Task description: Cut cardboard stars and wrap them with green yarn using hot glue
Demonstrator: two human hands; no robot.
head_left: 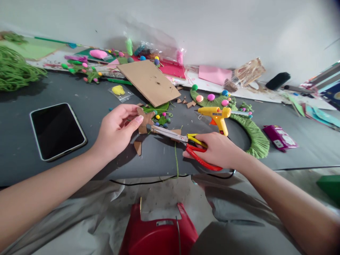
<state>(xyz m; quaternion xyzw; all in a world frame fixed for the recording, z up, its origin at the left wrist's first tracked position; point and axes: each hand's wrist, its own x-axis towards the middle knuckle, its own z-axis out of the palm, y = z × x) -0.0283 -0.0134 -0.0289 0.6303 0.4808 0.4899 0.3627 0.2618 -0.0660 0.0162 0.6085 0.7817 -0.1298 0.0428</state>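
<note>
Surface (61, 90): matte grey; pale wall (239, 32) beyond far edge.
Your left hand (117, 125): pinching star-like cardboard (146, 122).
Your right hand (220, 148): gripping steel-bladed scissors (183, 138), near front edge.

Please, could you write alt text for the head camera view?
A right hand holds scissors at a small cardboard shape in the left hand, above a dark table. A yellow glue gun lies near a green wreath; green yarn is piled at far left.

Shiny metal scissor blades (170, 133); glossy plastic handles (205, 163); matt cardboard cutout (145, 121); smooth, glossy tablet screen (57, 131).
</note>
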